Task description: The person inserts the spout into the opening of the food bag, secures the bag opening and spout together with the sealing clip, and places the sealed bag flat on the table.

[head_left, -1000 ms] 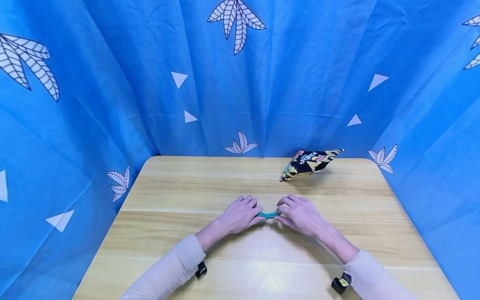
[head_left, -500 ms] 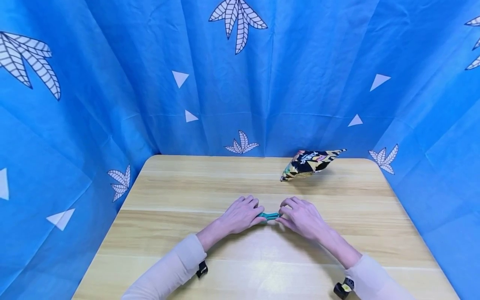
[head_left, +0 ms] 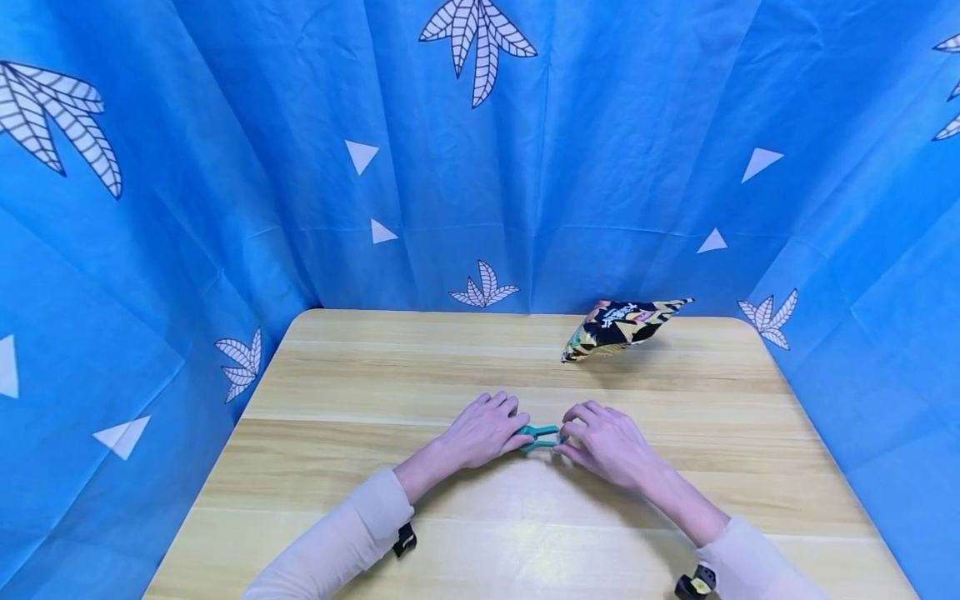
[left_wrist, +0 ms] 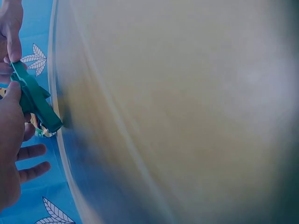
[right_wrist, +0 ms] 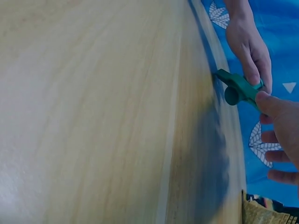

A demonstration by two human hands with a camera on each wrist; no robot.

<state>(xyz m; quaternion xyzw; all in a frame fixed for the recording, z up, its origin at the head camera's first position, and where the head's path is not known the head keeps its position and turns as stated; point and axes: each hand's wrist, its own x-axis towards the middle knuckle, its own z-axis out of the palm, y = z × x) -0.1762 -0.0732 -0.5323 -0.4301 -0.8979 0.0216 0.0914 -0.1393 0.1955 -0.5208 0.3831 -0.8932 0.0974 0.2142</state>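
Both hands hold a green plastic clip (head_left: 530, 432) over the middle of the table. The left hand (head_left: 483, 431) grips its left end, thumb pressed along the near side. At the right end, the right hand (head_left: 603, 439) pinches the tips between thumb and fingers. A gap shows between the clip's two arms. In the left wrist view the clip (left_wrist: 41, 105) slants down past the left thumb. A round knob stands out from the clip (right_wrist: 239, 85) in the right wrist view. The fingers partly hide both ends.
A black and gold snack bag (head_left: 618, 327) lies near the back edge of the wooden table (head_left: 360, 367), beyond the right hand. Blue curtains (head_left: 600, 167) with leaf prints enclose the back and both sides. A dark camera is strapped at each wrist.
The clip's two arms have spread apart, from nearly together to a visible gap. The right hand has shifted slightly to the right; the left hand has barely moved. The bag stays put.
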